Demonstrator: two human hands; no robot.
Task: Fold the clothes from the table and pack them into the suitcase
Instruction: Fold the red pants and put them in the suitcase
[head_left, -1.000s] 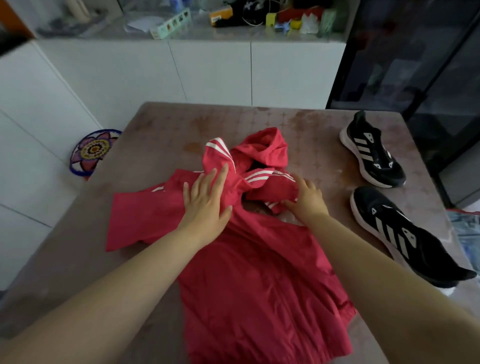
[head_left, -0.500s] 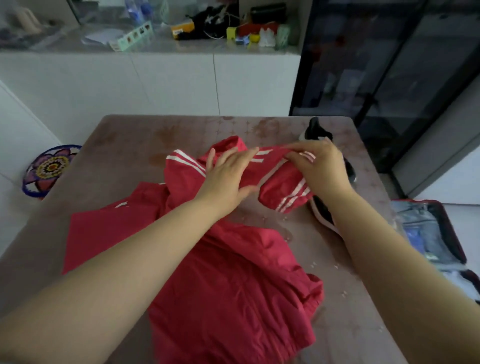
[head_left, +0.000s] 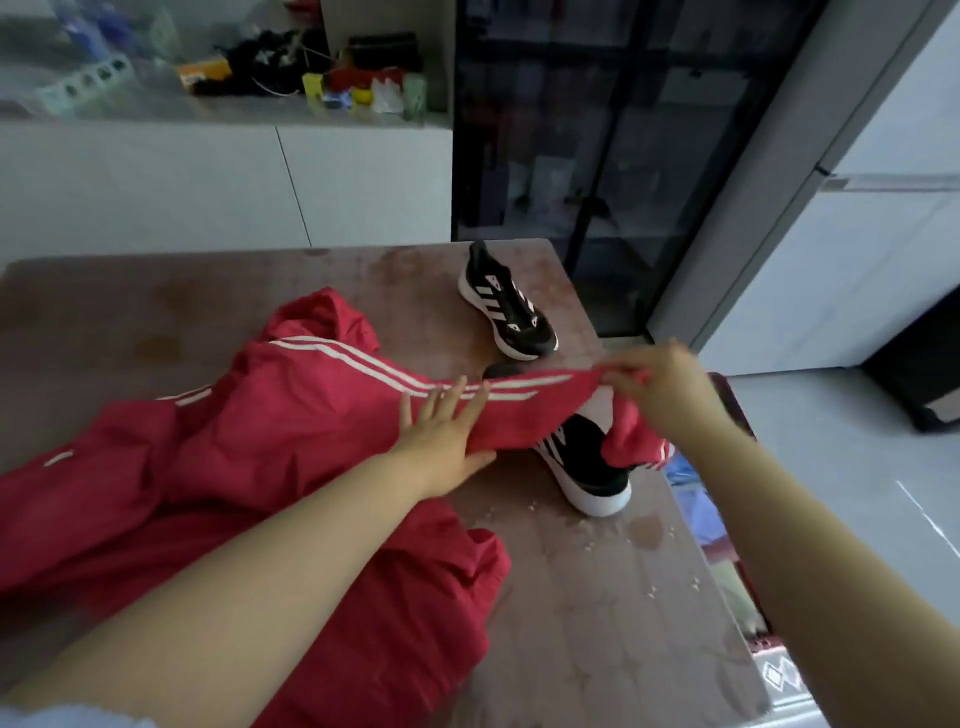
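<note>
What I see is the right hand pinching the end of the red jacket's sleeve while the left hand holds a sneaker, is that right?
Not quite. The head view shows the left hand holding no sneaker: it lies flat, fingers straight, on the sleeve of the red jacket. The right hand does pinch the sleeve's end.

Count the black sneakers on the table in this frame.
2. The far sneaker lies uncovered near the far right corner of the table; the near sneaker lies partly under the red sleeve that the right hand pinches. The jacket could hide others.
</note>
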